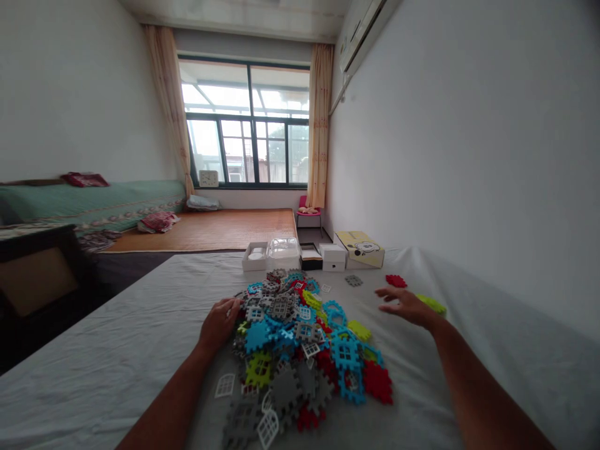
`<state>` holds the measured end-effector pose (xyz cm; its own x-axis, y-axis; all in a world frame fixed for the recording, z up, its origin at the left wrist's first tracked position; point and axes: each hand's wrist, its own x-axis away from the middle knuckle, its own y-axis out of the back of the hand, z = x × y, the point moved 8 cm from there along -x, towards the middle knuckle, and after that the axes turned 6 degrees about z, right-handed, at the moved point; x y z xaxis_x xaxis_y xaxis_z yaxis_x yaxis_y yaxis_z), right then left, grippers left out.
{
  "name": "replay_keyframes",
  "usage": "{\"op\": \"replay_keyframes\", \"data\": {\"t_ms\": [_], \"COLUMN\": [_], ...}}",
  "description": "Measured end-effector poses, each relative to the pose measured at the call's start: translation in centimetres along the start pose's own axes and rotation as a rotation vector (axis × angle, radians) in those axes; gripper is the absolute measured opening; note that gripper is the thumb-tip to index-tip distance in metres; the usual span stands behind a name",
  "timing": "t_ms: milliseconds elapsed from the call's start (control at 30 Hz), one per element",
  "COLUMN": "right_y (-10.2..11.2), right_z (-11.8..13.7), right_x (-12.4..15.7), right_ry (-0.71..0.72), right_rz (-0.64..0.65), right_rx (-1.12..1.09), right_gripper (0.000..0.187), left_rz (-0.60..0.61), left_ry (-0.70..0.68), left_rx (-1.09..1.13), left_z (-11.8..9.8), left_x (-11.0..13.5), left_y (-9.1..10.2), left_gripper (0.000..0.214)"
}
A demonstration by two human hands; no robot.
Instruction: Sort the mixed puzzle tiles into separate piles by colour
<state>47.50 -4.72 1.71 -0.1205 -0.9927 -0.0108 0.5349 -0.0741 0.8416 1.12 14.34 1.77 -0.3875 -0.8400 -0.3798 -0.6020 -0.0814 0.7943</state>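
A heap of toothed plastic building tiles in grey, blue, red and green lies on the sheet in front of me. Small white window-grid pieces are mixed in with it. My left hand rests along the heap's left side, its fingers stretched against the edge tiles and holding nothing that I can see. To the right of the heap, my right hand hovers with spread fingers and holds nothing. Close to it are a red tile, a lime-green tile and a lone grey tile.
Behind the heap stand a white box, a clear plastic container, a black-sided box, another white box and a yellow cartoon box. A grey sheet covers the surface. A wall rises on the right.
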Motion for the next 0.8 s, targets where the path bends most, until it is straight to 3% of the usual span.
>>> {"op": "replay_keyframes", "data": {"t_ms": [67,133,300,400,533,600,667,700,800], "right_y": [-3.1,-4.6,-5.5,-3.3,2.4,4.8,6.7,7.0,6.1], "right_z": [3.5,5.3,6.4,5.3,1.0,-2.8,-8.0,-10.2,-14.2], "right_x": [0.4,0.8,0.5,-0.3,1.0,2.7,5.0,5.7,4.9], "right_ry": [0.187,0.235,0.246,0.137,-0.098,-0.269,-0.577,-0.681,-0.742], "right_rz": [0.317,0.426,0.395,0.19,-0.179,-0.329,-0.512,-0.555,-0.519], "right_rx": [-0.148,-0.173,-0.156,-0.121,-0.032,0.035,0.184,0.27,0.375], "right_gripper": [0.065,0.072,0.062,0.057,0.052,0.055,0.053,0.051,0.047], "left_rz": [-0.002,-0.032,-0.061,-0.043,-0.048,-0.053,-0.052,-0.049,-0.044], "left_ry": [0.003,0.018,0.082,0.081,0.076,0.083,0.093,0.098,0.106], "left_rx": [0.0,-0.01,-0.023,-0.021,-0.015,-0.016,-0.027,-0.023,-0.024], "left_z": [0.2,0.6,2.5,2.9,2.3,1.8,1.4,1.3,1.2], "left_x": [-0.1,-0.1,-0.4,-0.6,-0.4,0.0,0.3,0.4,0.5], "left_y": [0.0,0.3,0.2,-0.2,-0.1,0.1,0.1,0.1,-0.1], "left_gripper": [0.045,0.047,0.046,0.044,0.044,0.042,0.039,0.038,0.039]}}
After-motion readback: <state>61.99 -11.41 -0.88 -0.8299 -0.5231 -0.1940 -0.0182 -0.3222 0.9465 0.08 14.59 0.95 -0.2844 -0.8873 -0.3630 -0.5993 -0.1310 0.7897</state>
